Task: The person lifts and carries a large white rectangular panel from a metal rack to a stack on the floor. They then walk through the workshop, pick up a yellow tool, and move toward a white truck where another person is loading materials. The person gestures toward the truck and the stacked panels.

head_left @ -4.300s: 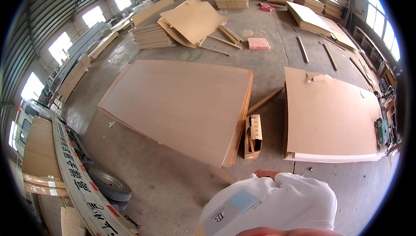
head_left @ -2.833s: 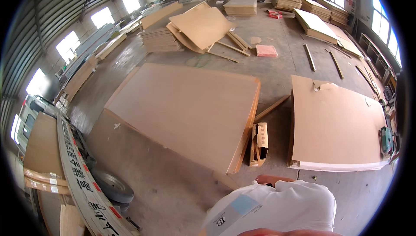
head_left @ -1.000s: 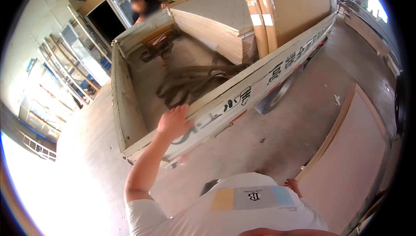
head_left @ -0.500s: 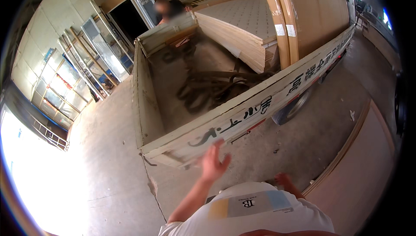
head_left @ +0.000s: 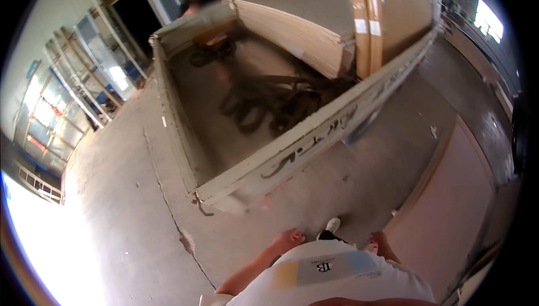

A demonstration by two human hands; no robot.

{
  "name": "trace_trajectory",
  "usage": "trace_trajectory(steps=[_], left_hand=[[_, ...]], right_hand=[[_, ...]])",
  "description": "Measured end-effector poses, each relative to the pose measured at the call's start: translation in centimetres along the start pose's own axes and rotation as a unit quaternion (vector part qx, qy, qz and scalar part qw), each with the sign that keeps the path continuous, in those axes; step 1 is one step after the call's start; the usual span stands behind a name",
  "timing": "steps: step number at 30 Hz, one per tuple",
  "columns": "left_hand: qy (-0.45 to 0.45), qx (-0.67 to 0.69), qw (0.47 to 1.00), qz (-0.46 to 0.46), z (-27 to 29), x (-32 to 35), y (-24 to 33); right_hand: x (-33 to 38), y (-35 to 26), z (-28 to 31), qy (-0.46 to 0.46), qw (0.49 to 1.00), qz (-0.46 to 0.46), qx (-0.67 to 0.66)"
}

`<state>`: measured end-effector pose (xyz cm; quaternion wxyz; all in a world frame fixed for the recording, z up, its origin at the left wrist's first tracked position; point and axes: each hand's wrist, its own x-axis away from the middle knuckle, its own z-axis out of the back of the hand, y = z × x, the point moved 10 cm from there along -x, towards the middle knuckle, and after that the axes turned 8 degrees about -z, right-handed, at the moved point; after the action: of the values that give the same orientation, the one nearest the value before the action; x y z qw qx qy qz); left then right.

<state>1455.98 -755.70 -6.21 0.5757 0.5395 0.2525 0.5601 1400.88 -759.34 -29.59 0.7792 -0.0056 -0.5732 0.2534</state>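
Observation:
My left hand (head_left: pixel 289 240) is at waist height in front of my shirt, empty, its fingers loosely bent and apart. Below the truck bed's near side panel (head_left: pixel 269 171), it touches nothing. On the right, my right hand (head_left: pixel 379 243) hangs beside the shirt, close to a large pale board (head_left: pixel 449 210); its fingers are smeared, and the grip cannot be made out. Inside the truck bed (head_left: pixel 196 95) lies a heap of dark straps (head_left: pixel 252 106). A stack of boards (head_left: pixel 292 33) and tall cardboard-wrapped panels (head_left: pixel 398 22) stand farther forward on the bed.
A person (head_left: pixel 196 0) stands at the far left corner of the truck bed. Poles and framed panels (head_left: pixel 84 73) lean against the left wall. A metal latch (head_left: pixel 202 205) sticks out from the bed's near corner. The concrete floor (head_left: pixel 129 193) has a long crack.
My left hand has dropped from in front of the side panel back toward my waist. The view has shifted, and a white shoe now shows below me.

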Motion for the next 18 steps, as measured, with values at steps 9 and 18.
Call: trace_trajectory(steps=[9,18], left_hand=[[-0.172,-0.084,0.981,-0.042,-1.7,-0.2,-4.2],[-0.185,-0.173,0.967,-0.018,-1.2,-2.3,-23.2]], right_hand=[[10.2,16.2,11.5,0.332,0.93,-0.136,-0.076],[19.7,19.5,12.8,0.439,0.879,-0.182,-0.03]])
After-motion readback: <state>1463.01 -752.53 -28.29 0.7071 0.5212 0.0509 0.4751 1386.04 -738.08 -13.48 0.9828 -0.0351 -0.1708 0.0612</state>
